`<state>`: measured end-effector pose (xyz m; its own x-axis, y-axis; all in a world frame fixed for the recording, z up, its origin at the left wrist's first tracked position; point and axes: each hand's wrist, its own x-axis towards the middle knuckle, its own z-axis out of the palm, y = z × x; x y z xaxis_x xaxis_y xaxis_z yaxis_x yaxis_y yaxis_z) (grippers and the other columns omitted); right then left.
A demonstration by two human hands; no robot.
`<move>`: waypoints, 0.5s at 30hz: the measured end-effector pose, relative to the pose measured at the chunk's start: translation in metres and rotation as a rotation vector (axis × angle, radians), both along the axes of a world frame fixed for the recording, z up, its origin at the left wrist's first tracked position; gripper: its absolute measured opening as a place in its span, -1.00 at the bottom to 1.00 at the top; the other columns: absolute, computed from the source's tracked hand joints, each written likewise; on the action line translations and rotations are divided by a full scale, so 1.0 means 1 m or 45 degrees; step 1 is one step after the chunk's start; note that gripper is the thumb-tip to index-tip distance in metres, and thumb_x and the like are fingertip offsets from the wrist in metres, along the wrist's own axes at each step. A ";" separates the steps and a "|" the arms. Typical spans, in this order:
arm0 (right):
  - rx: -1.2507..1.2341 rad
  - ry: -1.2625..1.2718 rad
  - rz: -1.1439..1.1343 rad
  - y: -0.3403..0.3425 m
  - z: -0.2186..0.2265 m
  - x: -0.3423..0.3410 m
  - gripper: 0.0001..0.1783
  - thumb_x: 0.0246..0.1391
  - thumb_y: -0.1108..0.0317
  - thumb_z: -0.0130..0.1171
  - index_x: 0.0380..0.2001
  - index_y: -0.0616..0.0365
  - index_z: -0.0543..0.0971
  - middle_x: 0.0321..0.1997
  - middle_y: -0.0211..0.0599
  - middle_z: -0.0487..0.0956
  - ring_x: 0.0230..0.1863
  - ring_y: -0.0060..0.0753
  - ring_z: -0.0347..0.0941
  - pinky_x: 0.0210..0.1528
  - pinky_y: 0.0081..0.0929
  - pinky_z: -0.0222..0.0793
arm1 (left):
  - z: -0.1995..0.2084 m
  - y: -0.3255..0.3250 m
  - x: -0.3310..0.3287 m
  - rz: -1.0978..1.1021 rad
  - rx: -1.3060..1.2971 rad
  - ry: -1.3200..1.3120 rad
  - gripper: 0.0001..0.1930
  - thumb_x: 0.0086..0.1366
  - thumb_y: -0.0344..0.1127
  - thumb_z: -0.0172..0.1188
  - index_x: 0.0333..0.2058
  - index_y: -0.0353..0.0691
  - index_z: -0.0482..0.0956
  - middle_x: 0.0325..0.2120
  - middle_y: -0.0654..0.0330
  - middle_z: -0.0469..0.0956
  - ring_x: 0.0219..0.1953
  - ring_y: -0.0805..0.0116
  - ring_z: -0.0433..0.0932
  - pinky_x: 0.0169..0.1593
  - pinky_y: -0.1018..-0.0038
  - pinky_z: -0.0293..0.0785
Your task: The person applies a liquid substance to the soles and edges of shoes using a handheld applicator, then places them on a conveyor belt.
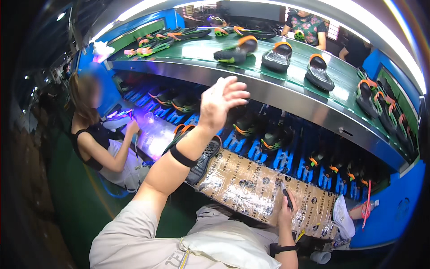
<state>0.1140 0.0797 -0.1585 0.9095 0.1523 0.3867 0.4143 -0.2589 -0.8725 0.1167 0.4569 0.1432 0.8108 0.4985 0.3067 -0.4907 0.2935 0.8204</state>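
My left hand point(222, 102) is raised in front of the conveyor's metal edge, its fingers stretched out and holding nothing. Just beyond it on the green belt point(293, 83) sits a blurred dark shoe point(236, 51) with orange and green trim. My right hand point(286, 213) rests low over the bench, closed around a slim black pen-like tool point(287, 197) with a pale pointed tip. Partly behind my left forearm, a dark shoe point(206, 160) lies on the bench with its textured sole showing. The bench top point(251, 184) is covered with printed brown cardboard under clear film.
More dark shoes, such as one shoe point(276, 58), stand on the belt. Shoes on blue racks point(282, 159) line the space underneath. A seated co-worker point(96, 139) handles a shoe under violet light at left. A white cloth-like item point(343, 217) lies at the bench's right end.
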 end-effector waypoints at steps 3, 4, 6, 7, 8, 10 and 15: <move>0.044 0.016 0.030 0.001 -0.003 0.001 -0.66 0.35 0.44 0.25 0.11 0.38 0.69 -0.02 0.00 0.73 -0.01 -0.12 0.66 0.14 -0.27 0.51 | 0.000 0.022 0.008 0.805 0.989 -0.267 -0.70 0.52 -0.38 0.17 0.08 -0.45 0.65 0.02 -0.14 0.68 0.04 -0.04 0.73 0.14 0.20 0.65; 0.056 0.031 0.020 0.001 -0.004 0.001 -0.66 0.34 0.45 0.26 0.11 0.37 0.69 -0.02 0.00 0.73 -0.01 -0.12 0.67 0.14 -0.28 0.51 | 0.006 0.034 0.016 1.034 1.190 -0.332 -0.73 0.43 -0.45 0.25 0.04 -0.43 0.68 0.03 -0.15 0.68 0.05 -0.07 0.72 0.16 0.21 0.62; 0.079 0.051 0.017 0.002 -0.005 0.002 -0.65 0.32 0.46 0.27 0.12 0.37 0.69 -0.03 0.01 0.73 -0.01 -0.13 0.67 0.13 -0.29 0.52 | 0.020 0.057 0.035 1.274 1.639 -0.265 -0.43 0.32 -0.24 0.42 0.22 -0.46 0.56 0.19 -0.34 0.57 0.29 -0.26 0.53 0.38 0.04 0.43; 0.080 0.068 0.010 0.003 -0.005 0.002 -0.65 0.31 0.47 0.29 0.12 0.36 0.69 -0.04 0.01 0.73 -0.02 -0.14 0.67 0.11 -0.29 0.53 | 0.024 0.064 0.047 1.273 1.699 -0.059 -0.30 0.31 -0.13 0.44 0.29 -0.45 0.49 0.23 -0.38 0.52 0.33 -0.28 0.50 0.40 0.04 0.41; 0.067 0.065 0.012 0.004 -0.004 0.002 -0.65 0.31 0.46 0.29 0.12 0.35 0.69 -0.04 0.00 0.73 -0.03 -0.14 0.67 0.10 -0.30 0.53 | 0.029 0.072 0.060 1.264 1.756 0.148 -0.17 0.29 -0.01 0.45 0.37 -0.44 0.42 0.28 -0.42 0.48 0.37 -0.29 0.47 0.42 0.05 0.40; 0.049 0.065 -0.004 0.004 -0.001 0.001 -0.64 0.32 0.45 0.29 0.13 0.35 0.69 -0.05 -0.01 0.73 -0.04 -0.15 0.67 0.08 -0.30 0.53 | 0.043 0.096 0.084 0.845 1.809 0.433 -0.03 0.28 0.16 0.43 0.46 -0.40 0.32 0.32 -0.41 0.45 0.40 -0.28 0.44 0.44 0.07 0.39; 0.005 0.154 -0.018 0.004 0.007 -0.002 -0.65 0.31 0.42 0.33 0.12 0.29 0.72 0.01 0.00 0.75 0.05 -0.19 0.69 0.14 -0.33 0.55 | 0.039 0.180 0.135 0.737 1.931 0.562 -0.09 0.38 0.35 0.26 0.51 -0.13 0.35 0.43 -0.19 0.41 0.48 -0.15 0.38 0.50 0.12 0.31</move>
